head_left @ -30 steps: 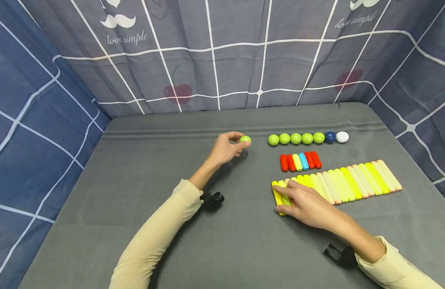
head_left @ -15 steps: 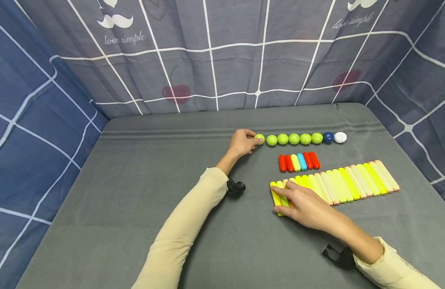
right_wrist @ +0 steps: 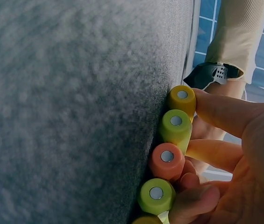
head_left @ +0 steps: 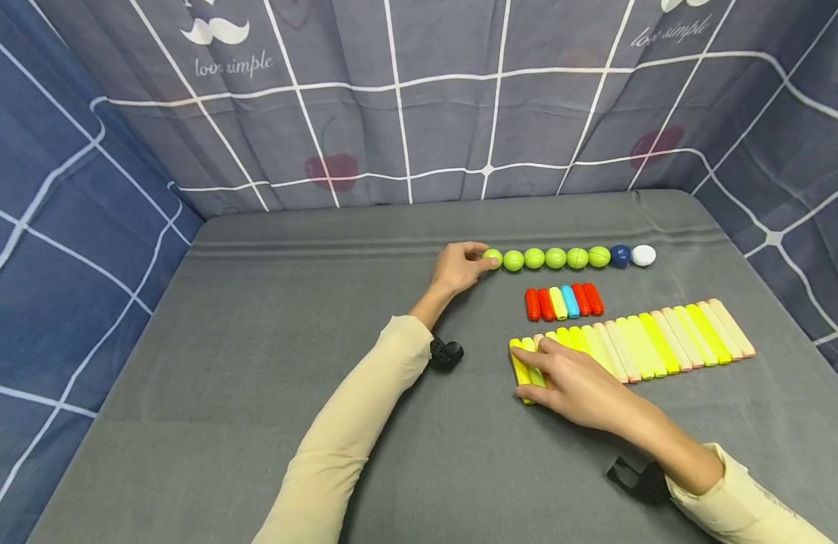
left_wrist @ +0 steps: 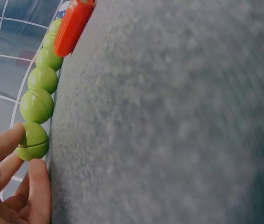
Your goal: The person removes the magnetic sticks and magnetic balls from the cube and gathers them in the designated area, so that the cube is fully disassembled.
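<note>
My left hand [head_left: 456, 266] pinches a grooved lime-green ball [left_wrist: 32, 141] between thumb and fingers. This ball stands at the left end of a straight row of green balls [head_left: 556, 258], right against its neighbour. A dark blue ball [head_left: 620, 256] and a white ball [head_left: 644, 255] form the row's right end. Nearer me, a long slanted row of yellow, lime and pinkish rods [head_left: 653, 347] lies side by side. My right hand [head_left: 585, 385] rests over its left end, with thumb and index finger spread along the endmost yellow rod [right_wrist: 182, 95]. Round metal discs show in the rod ends.
Between the balls and the long row lies a short row of red, yellow and blue rods [head_left: 564, 302]. Grey cloth [head_left: 289, 340] covers the table. A checked curtain [head_left: 446, 121] hangs along the back and both sides.
My left hand has moved right with the green ball, from apart to the left end of the ball row, closing the gap. The right hand stays in place on the rods.
</note>
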### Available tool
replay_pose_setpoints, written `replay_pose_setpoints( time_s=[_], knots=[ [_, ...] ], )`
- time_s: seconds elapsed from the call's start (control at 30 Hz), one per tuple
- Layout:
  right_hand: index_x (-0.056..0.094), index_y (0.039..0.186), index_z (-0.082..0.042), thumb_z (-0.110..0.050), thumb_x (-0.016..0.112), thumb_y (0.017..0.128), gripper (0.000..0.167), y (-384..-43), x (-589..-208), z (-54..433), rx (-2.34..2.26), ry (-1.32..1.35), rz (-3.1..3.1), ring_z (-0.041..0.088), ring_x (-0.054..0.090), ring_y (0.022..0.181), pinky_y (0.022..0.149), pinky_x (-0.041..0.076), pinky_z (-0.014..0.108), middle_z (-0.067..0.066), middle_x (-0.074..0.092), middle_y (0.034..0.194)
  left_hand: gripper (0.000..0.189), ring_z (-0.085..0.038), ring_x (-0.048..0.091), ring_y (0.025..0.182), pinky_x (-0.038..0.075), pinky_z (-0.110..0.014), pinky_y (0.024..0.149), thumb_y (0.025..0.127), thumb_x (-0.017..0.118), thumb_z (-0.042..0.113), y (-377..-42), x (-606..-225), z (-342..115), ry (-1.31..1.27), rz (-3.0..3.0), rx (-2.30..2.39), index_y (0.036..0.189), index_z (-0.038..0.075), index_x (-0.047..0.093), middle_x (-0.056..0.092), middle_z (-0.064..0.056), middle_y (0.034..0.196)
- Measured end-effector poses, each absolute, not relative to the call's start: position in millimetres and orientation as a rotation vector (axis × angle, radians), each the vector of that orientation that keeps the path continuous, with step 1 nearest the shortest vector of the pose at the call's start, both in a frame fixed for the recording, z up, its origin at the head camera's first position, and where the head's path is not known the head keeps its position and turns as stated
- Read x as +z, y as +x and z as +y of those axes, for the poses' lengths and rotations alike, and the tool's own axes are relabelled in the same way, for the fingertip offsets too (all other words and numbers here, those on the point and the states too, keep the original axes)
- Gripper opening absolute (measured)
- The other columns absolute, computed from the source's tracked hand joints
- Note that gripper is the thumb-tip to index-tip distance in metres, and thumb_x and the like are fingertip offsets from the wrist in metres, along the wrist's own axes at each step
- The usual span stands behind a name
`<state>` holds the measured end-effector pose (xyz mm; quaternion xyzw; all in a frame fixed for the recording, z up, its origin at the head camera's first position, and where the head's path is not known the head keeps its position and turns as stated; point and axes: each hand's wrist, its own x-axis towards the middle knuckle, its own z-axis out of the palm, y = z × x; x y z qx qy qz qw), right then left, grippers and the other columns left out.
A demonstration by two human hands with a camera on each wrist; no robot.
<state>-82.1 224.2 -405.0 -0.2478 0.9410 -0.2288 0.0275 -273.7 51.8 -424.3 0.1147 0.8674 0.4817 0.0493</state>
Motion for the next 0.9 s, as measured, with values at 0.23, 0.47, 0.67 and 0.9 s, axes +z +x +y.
replay_pose_setpoints(
  time_s=[0.23, 0.47, 0.67, 0.9],
  knots=[
    [0.065, 0.129, -0.004, -0.029, 0.079, 0.085, 0.052, -81.4, -405.1, 222.5, -0.703, -0.788, 2.915, 0.002, 0.033, 0.057, 0.053, 0.036, 0.021, -0.007, 0.040, 0.078, 0.037, -0.010, 0.065, 0.066, 0.047, -0.025, 0.064, 0.088, 0.077, 0.031, -270.6, -420.8, 50.6, 0.293, 2.654, 1.432, 0.120, 0.013, 0.071, 0.072, -0.003, 0.095],
    [0.066, 0.128, -0.004, -0.029, 0.080, 0.085, 0.052, -81.6, -405.7, 221.4, -0.705, -0.802, 2.914, 0.002, 0.033, 0.057, 0.053, 0.035, 0.020, -0.007, 0.040, 0.078, 0.036, -0.011, 0.066, 0.067, 0.046, -0.023, 0.061, 0.088, 0.077, 0.031, -270.0, -421.2, 47.8, 0.285, 2.643, 1.427, 0.118, 0.011, 0.071, 0.071, -0.003, 0.094],
    [0.066, 0.127, -0.003, -0.028, 0.080, 0.084, 0.052, -81.3, -405.8, 221.8, -0.707, -0.803, 2.918, 0.002, 0.033, 0.057, 0.052, 0.035, 0.020, -0.007, 0.040, 0.078, 0.037, -0.014, 0.067, 0.069, 0.050, -0.023, 0.060, 0.089, 0.076, 0.029, -269.3, -422.5, 45.9, 0.312, 2.586, 1.469, 0.119, 0.008, 0.070, 0.070, -0.005, 0.097],
    [0.066, 0.128, -0.003, -0.028, 0.080, 0.085, 0.052, -80.4, -407.5, 221.9, -0.722, -0.805, 2.916, 0.001, 0.033, 0.057, 0.053, 0.036, 0.021, -0.008, 0.040, 0.078, 0.040, -0.020, 0.067, 0.078, 0.056, -0.024, 0.066, 0.094, 0.071, 0.026, -269.0, -426.3, 35.1, 0.357, 2.423, 1.614, 0.125, 0.003, 0.064, 0.069, -0.012, 0.103]
  ],
)
